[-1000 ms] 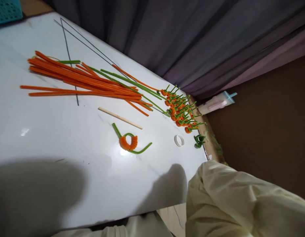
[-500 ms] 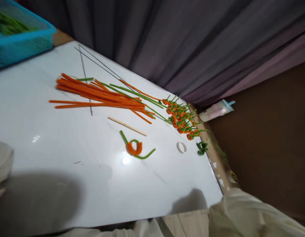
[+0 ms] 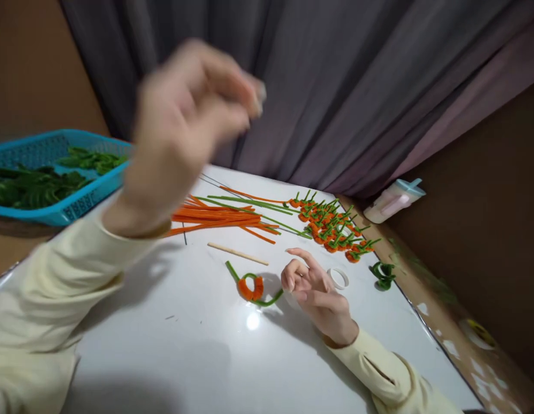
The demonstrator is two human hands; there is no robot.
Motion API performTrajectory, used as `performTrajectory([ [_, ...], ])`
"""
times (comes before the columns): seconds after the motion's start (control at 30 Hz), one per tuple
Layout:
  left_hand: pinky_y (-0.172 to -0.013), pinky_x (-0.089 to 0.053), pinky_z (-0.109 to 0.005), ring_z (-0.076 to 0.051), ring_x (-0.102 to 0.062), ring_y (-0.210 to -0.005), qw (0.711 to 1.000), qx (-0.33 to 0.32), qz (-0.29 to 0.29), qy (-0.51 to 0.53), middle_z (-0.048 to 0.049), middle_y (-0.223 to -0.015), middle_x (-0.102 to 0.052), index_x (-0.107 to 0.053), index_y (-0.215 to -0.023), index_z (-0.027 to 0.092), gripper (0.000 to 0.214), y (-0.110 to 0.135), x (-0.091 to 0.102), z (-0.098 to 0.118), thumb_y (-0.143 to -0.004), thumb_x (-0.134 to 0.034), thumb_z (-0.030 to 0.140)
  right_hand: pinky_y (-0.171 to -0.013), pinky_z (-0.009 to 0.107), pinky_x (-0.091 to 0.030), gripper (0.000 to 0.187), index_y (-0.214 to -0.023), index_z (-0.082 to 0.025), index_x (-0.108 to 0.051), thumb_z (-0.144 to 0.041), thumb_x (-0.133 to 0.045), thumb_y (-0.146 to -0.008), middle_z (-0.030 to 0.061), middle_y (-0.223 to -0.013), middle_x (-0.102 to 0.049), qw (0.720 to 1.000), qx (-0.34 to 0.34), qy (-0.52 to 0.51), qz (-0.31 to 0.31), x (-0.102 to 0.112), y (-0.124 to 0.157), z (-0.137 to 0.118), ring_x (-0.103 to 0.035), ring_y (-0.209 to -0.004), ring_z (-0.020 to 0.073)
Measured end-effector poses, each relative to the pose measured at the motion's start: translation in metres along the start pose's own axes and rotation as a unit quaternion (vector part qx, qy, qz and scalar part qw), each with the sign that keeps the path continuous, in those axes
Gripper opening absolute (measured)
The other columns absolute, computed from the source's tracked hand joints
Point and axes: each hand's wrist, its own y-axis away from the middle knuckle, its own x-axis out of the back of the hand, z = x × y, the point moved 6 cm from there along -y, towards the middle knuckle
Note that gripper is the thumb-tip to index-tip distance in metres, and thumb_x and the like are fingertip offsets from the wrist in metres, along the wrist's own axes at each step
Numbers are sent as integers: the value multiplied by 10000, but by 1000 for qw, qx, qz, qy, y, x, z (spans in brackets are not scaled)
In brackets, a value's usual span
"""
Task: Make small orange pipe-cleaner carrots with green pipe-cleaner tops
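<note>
Leafy greenery (image 3: 34, 188) is held in a blue plastic basket (image 3: 98, 187). The blurred left hand (image 3: 178, 123) is raised above the glossy white desk (image 3: 293, 368), thumb and fingers drawn close; whether anything is pinched cannot be told. Mid-desk, a fuzzy orange-and-green loop (image 3: 248, 292) is laid. Just beside it, the right hand (image 3: 323, 296) is held loosely curled, fingers parted. Farther right, small fuzzy orange-and-green pieces (image 3: 331, 246) are clustered.

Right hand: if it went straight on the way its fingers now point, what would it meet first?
The right hand would probably meet the green tail of the orange loop first. Its height above the white tabletop is unclear, so it might pass over.
</note>
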Motion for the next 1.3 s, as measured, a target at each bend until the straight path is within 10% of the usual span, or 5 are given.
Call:
performTrajectory([
  [0.1,-907,-397,-380,-207,-509,-1071,999,24,26,4,-89,-1100,-551,-488,-1082,58,271,14,-26,13,-869,-395,198,-616,294,-353,513,-1097,-232,-477,-175,-628,-610,1,-725,-488,1000,24,6,-14,6,1,-1,-448,-670,157],
  [0.27,-930,-341,-415,-200,-550,-882,945,-158,-285,-22,-81,-949,-614,-520,-956,156,209,88,-112,35,-874,-440,332,-705,319,-391,125,-853,-194,-533,-284,-584,-783,46,-826,-519,970,75,217,-80,9,-1,-1,-491,-776,177],
  [0.6,-756,-413,-316,-181,-505,-810,955,31,-294,35,-70,-895,-577,-508,-889,151,207,104,-129,16,-930,-368,298,-685,317,-343,83,-769,-177,-473,-135,-470,-840,47,-764,-551,789,160,560,-194,-15,6,19,-455,-750,180],
  [1.07,-717,-422,-264,-162,-523,-837,940,260,-167,145,-56,-958,-556,-536,-1028,179,235,104,-113,-20,-856,-526,339,-550,223,-365,247,-667,-165,-507,-355,-581,-807,-16,-593,-527,950,49,307,4,15,-1,5,-471,-569,108],
  [1.3,-699,-374,-243,-140,-505,-744,945,205,-210,146,-37,-804,-561,-572,-890,161,199,106,-123,-10,-912,-420,286,-487,202,-345,266,-703,-153,-499,-363,-649,-766,-11,-528,-573,997,-38,66,28,28,-8,16,-459,-465,79],
])
